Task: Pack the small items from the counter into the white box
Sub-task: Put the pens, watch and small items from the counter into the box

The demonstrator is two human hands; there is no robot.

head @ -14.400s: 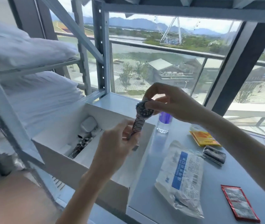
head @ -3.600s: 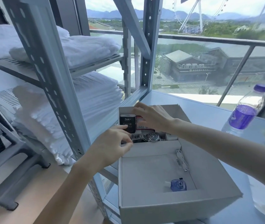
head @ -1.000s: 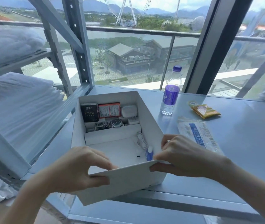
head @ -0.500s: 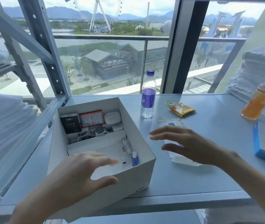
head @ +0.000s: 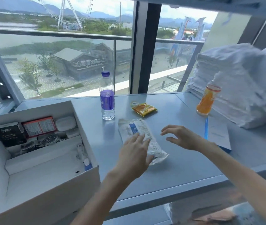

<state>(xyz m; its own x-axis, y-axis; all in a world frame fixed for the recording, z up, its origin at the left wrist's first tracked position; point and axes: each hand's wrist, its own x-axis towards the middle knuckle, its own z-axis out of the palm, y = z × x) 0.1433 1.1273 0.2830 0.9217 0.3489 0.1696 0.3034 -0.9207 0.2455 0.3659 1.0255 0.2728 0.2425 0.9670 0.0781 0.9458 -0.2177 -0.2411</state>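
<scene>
The left hand [head: 133, 153] has come away from the near wall of the white box [head: 86, 140] and crossed to the right of it. It now lies flat on the plastic packet [head: 135, 127], fingers straight and pressing, not yet curled round anything. The right hand [head: 181, 137], which was above that packet half a second ago, hovers further right of the box with its fingers spread, holding nothing.

The packet lies on the desk [head: 177, 168] just right of the box, its long side running away from me, with a blue label showing on clear, crinkled film. I'd judge it light, soft and floppy, and the film rather slippery. Lifted by one sealed end it would likely sag and swing. The better hold looks to be across the middle, thumb under one long edge and fingers over the other, or one hand at each long side.

Inside the box the far end is crowded with a black carton [head: 9, 134], a red carton [head: 38, 127] and a watch [head: 51, 139]. The near end looks roomy enough for the packet laid flat.
</scene>
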